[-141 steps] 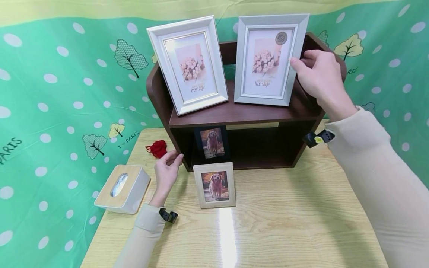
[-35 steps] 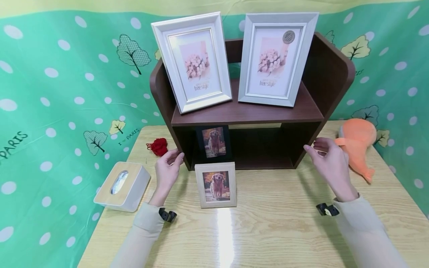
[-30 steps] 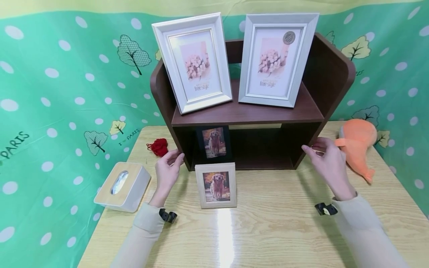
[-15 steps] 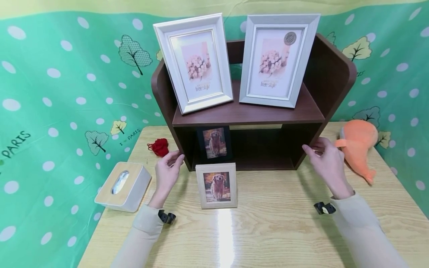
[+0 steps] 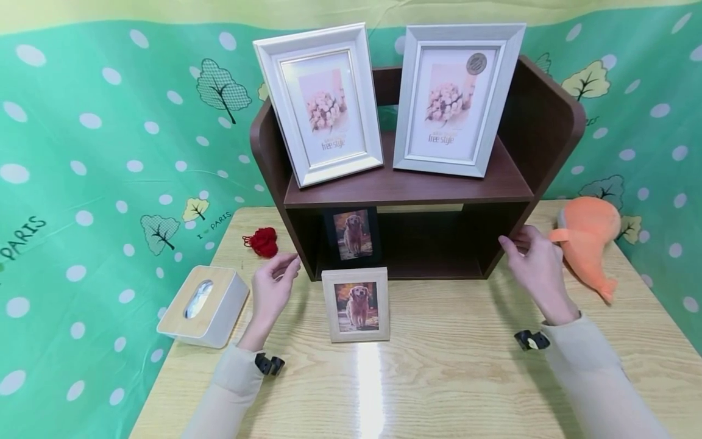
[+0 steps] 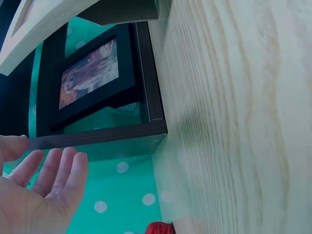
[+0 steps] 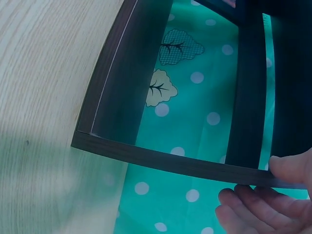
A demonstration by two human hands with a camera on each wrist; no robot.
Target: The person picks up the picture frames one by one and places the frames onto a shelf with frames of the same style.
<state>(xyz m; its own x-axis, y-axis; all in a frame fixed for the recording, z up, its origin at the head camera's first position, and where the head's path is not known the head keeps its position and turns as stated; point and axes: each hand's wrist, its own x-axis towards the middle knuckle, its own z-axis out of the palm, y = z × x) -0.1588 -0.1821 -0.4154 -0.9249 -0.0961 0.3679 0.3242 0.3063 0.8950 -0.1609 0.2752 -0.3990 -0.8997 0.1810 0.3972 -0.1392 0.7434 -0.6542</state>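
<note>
A dark brown two-tier shelf [image 5: 471, 194] stands on the wooden table. In the head view my left hand [image 5: 272, 291] is at its lower left side; the left wrist view shows the fingers [image 6: 74, 178] loose and apart from the panel, the thumb close to its edge. My right hand [image 5: 534, 268] pinches the right side panel [image 7: 161, 161], thumb inside and fingers outside. On the upper tier lean a white photo frame [image 5: 359, 91] and a grey-white photo frame [image 5: 406, 103]. A black photo frame [image 5: 334, 244] stands in the lower tier, and a light wood photo frame [image 5: 359, 336] stands before it.
At the left are a tissue box [image 5: 183, 314] with a wooden lid and a bundle of red yarn [image 5: 264, 242]. An orange plush toy [image 5: 588, 241] lies right of the shelf. Green dotted cloth [image 5: 99, 183] hangs behind the wooden table [image 5: 450, 372].
My right hand has come down from the grey-white frame to the shelf's right side panel. Just now my left hand has drawn slightly off the left panel. The frames keep their places.
</note>
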